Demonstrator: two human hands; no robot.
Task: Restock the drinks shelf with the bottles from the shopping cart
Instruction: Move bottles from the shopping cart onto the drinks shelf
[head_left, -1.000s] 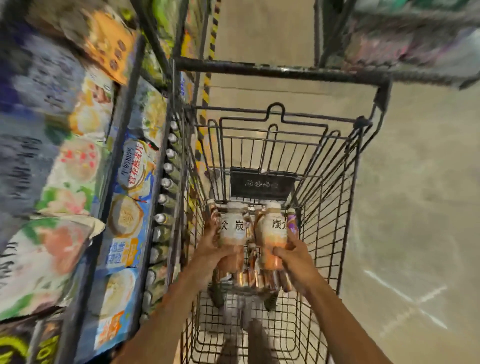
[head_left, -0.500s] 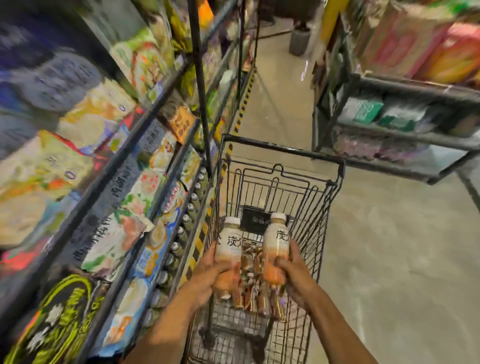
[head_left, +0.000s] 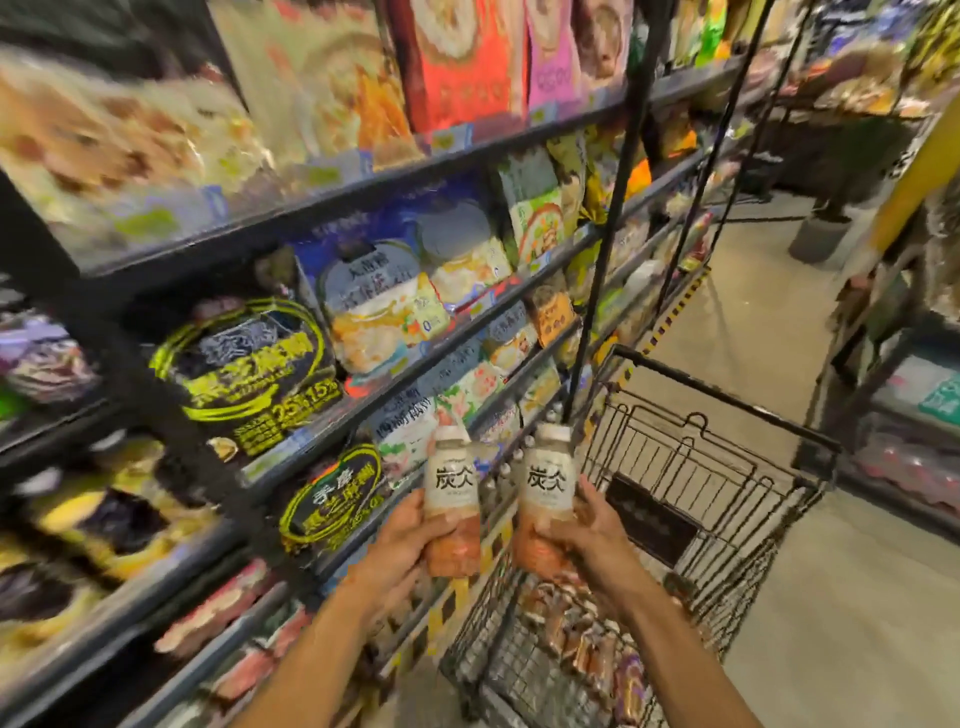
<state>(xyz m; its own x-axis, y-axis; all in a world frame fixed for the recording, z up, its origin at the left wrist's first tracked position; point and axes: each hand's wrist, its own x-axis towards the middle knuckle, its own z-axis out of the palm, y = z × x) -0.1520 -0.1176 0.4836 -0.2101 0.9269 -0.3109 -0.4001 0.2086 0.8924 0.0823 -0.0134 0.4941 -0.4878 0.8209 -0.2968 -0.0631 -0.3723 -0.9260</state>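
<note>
I hold two upright drink bottles with cream labels and orange bases, raised above the black wire shopping cart. My left hand grips the left bottle near its base. My right hand grips the right bottle the same way. Both bottles are in front of the lower shelves on the left. Several more bottles lie in the bottom of the cart. A low shelf behind the held bottles carries a row of small bottles, partly hidden.
A tall dark shelving unit fills the left, stocked with snack bags and boxed goods. A black upright post stands beside the cart. Another rack lines the right side. Pale aisle floor runs between them, with yellow-black tape at the shelf base.
Both hands have lifted the two bottles up out of the cart and toward the left shelves. The view has swung up and left, bringing higher shelves into sight.
</note>
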